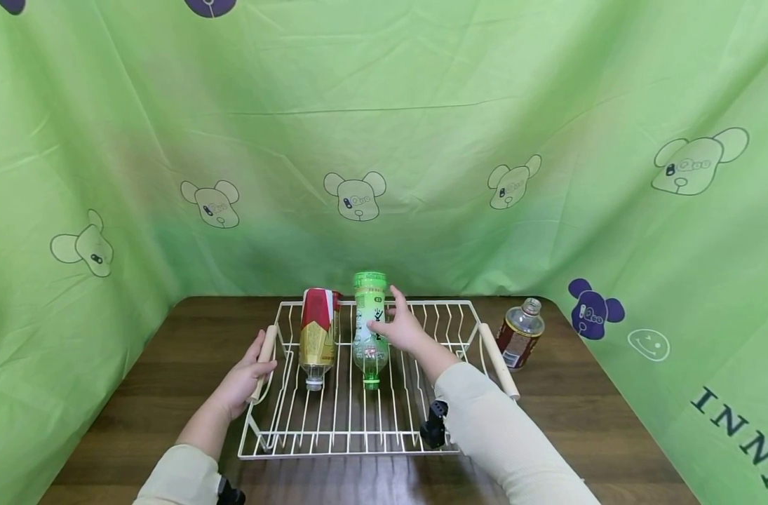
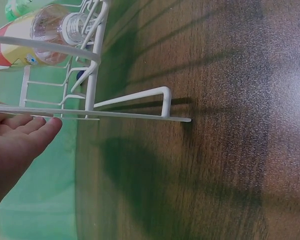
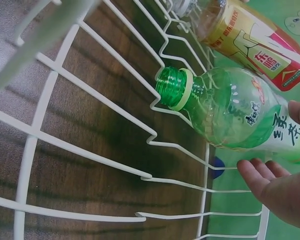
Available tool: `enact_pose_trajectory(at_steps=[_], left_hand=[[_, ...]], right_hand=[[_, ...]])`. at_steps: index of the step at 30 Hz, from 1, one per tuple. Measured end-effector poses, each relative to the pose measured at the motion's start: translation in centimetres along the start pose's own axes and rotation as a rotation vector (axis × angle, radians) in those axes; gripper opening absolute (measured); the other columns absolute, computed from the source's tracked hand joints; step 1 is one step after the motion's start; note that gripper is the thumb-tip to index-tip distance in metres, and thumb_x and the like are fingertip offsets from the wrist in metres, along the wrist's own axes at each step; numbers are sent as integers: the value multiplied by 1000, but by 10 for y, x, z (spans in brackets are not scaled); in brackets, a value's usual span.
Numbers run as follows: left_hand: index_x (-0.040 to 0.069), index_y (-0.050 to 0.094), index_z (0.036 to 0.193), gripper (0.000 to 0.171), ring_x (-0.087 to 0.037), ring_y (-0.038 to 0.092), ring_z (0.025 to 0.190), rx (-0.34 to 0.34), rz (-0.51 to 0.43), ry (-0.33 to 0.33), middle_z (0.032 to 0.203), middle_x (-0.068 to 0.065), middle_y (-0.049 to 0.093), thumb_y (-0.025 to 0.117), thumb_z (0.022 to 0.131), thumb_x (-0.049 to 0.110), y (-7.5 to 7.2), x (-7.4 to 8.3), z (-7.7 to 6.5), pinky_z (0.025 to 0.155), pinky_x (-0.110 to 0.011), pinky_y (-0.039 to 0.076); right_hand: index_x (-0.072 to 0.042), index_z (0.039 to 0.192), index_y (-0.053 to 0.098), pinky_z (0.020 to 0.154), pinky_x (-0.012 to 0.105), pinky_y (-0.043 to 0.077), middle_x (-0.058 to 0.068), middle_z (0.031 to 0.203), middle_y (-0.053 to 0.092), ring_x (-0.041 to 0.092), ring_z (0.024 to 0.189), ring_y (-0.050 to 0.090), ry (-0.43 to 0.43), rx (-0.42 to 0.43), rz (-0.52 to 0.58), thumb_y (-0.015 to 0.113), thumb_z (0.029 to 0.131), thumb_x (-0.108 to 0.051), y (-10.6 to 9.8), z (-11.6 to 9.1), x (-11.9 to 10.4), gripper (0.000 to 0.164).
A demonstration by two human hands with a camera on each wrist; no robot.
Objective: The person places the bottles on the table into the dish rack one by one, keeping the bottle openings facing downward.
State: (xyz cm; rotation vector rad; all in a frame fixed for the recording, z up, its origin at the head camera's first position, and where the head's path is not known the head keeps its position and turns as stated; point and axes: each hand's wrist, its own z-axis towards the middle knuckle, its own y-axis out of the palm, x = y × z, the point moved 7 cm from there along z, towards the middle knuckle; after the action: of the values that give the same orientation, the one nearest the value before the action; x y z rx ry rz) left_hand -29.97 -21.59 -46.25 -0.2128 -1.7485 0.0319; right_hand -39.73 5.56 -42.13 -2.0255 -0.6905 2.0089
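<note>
A white wire rack (image 1: 348, 433) with wooden handles stands on the table. My left hand (image 1: 240, 382) holds its left handle (image 1: 266, 361), thumb across it and fingers on the outer side. In the right wrist view, a green plastic bottle (image 3: 235, 107) leans neck-down in the rack, its neck against the wires. My right hand (image 1: 404, 327) is at its right side, thumb by the label and fingers spread, with a gap between fingertips and bottle in the right wrist view. Left of it, a red and gold-labelled bottle (image 1: 317, 328) also leans neck-down.
A bottle with a dark red label (image 1: 521, 333) stands upright outside the rack, beyond the right handle (image 1: 499, 361). Dark wood tabletop (image 1: 585, 428) surrounds the rack. Green printed cloth (image 1: 421, 238) hangs behind and along both sides.
</note>
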Motion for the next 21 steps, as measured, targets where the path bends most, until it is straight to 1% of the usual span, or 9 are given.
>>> enact_pose_trajectory(at_steps=[3,8,11,14,17,21], left_hand=[[13,-10,157,78,-35,6,145,-2,-6,1,163,-20,-14,40,98,6,0,0,-1,97,-20,27],[14,-10,157,77,-33,8,144,-10,-16,2,163,-19,-14,39,99,6,2,0,-1,89,-12,29],[14,-12,157,77,-33,8,145,-20,-25,6,163,-20,-14,39,99,5,3,0,-1,87,-9,30],[14,-13,156,77,-33,7,145,-23,-34,7,163,-20,-14,38,100,5,3,-1,-1,87,-9,31],[14,-13,156,77,-33,8,145,-22,-39,8,163,-20,-13,38,100,5,3,-1,0,90,-13,31],[14,-13,156,77,-34,8,145,-23,-39,10,163,-20,-13,38,99,4,2,0,-1,93,-15,31]], right_hand=[[-13,158,7,100,52,48,32,142,46,44,120,55,3,1,1,72,87,-18,-1,-1,-1,95],[-12,158,8,100,53,48,31,141,47,45,122,54,-1,3,-1,72,87,-19,-4,-3,-3,96],[-12,157,7,103,54,46,32,142,46,45,125,52,-8,10,1,72,87,-20,-10,-6,-5,96],[-14,158,6,105,54,44,31,144,44,45,129,49,-10,17,20,71,87,-22,-18,-8,-6,96],[-16,158,5,106,54,43,30,146,42,44,132,47,-10,21,44,71,88,-22,-27,-10,-7,96],[-13,158,6,106,55,43,31,147,40,46,133,45,-22,19,42,68,90,-21,-40,-13,-5,93]])
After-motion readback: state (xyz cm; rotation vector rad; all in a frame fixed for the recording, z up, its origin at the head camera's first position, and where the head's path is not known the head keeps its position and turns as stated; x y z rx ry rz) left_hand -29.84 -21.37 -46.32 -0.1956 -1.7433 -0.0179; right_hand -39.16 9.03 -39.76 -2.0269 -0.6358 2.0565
